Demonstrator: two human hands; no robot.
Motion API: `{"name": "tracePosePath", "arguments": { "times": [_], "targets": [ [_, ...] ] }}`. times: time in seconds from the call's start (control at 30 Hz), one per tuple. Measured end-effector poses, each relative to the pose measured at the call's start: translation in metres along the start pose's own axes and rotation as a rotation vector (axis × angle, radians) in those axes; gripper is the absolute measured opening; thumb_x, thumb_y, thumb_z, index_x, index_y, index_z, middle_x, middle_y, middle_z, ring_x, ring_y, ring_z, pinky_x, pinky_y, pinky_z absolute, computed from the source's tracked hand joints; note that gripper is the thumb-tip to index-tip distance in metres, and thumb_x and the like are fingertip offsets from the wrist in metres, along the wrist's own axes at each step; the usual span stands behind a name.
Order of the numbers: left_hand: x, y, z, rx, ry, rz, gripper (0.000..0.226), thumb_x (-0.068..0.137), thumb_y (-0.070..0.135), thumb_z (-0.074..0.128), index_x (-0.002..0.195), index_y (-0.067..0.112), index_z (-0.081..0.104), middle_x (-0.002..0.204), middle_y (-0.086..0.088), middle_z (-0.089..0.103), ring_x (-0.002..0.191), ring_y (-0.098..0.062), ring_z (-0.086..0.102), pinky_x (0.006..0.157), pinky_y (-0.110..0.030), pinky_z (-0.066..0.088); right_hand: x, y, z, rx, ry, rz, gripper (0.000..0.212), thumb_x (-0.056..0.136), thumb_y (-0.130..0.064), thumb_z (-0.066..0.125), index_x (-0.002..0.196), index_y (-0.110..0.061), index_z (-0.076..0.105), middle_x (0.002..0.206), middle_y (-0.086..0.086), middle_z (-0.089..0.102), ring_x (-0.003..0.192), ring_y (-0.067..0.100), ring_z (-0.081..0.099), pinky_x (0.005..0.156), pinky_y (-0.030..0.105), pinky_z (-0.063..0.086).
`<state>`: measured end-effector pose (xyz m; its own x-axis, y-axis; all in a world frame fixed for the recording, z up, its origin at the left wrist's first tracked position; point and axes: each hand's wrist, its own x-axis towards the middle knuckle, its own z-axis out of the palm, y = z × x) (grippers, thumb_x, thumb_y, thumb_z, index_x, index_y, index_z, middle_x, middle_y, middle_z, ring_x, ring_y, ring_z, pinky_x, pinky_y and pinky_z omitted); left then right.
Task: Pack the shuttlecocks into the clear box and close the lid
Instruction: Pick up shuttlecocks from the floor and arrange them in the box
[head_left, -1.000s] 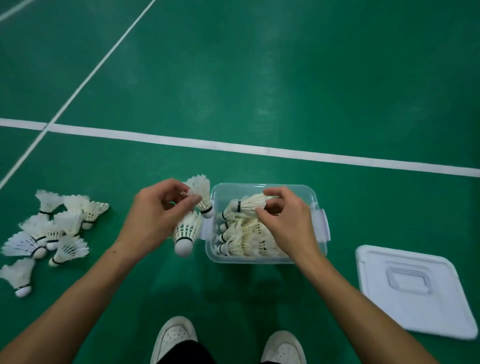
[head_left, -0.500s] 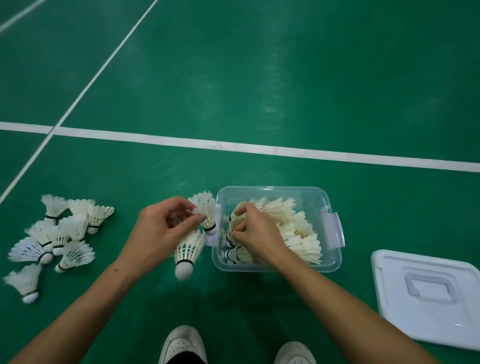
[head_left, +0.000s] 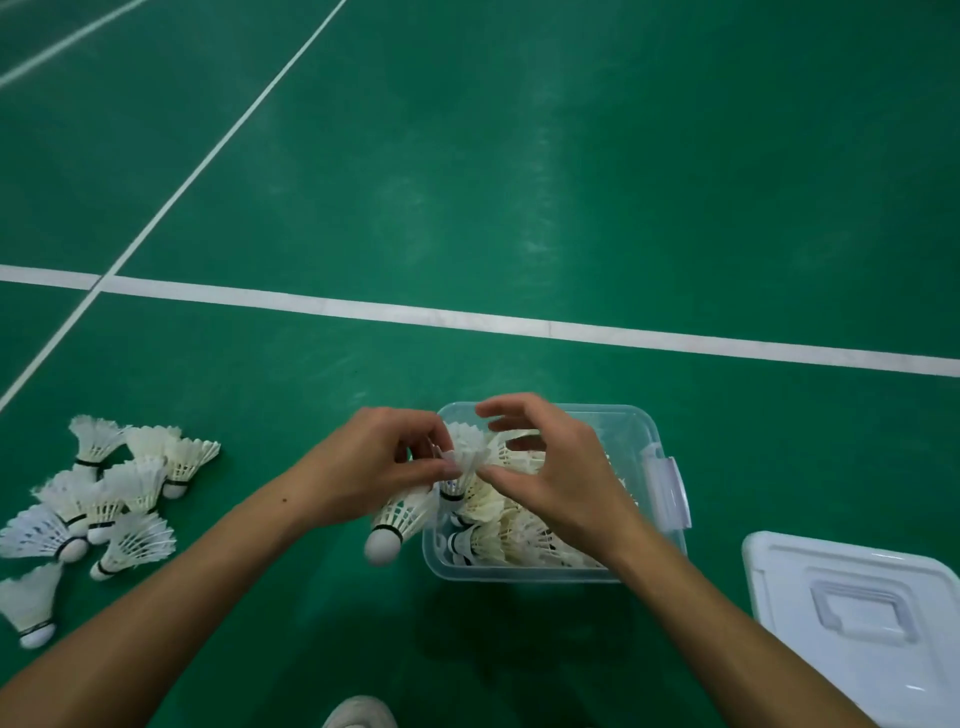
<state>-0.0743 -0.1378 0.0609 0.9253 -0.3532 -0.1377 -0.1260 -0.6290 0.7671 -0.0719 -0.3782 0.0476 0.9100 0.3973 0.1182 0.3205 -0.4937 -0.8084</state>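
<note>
A clear plastic box (head_left: 631, 423) sits on the green floor, holding several white shuttlecocks (head_left: 511, 538). My left hand (head_left: 374, 467) is at the box's left edge, gripping two shuttlecocks: one (head_left: 400, 522) hangs cork-down outside the box wall, the other (head_left: 465, 449) sits higher between both hands. My right hand (head_left: 550, 478) hovers over the box, thumb and fingers pinching the feathers of that upper shuttlecock. The white lid (head_left: 857, 618) lies flat on the floor to the right, handle side up.
A loose pile of several shuttlecocks (head_left: 111, 493) lies on the floor at the left. White court lines (head_left: 519, 325) cross the floor beyond the box. The toe of a white shoe (head_left: 358, 714) shows at the bottom edge.
My right hand has come up out of the box's contents and moved left to the upper shuttlecock in my left hand. My left hand has shifted right, over the box's edge.
</note>
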Motion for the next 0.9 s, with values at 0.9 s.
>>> {"name": "tracePosePath", "arguments": {
  "times": [0.9],
  "targets": [
    [-0.01,-0.024,0.016,-0.098,0.29,0.041,0.031,0.087,0.05,0.069,0.109,0.027,0.071,0.076,0.005,0.068,0.061,-0.015,0.061,0.057,-0.019,0.048,-0.018,0.031,0.038,-0.397,-0.095,0.24,0.021,0.094,-0.044,0.075,0.113,-0.035,0.074,0.105,-0.018,0.077,0.093,-0.002,0.068,0.085,0.02,0.056]
  ]
}}
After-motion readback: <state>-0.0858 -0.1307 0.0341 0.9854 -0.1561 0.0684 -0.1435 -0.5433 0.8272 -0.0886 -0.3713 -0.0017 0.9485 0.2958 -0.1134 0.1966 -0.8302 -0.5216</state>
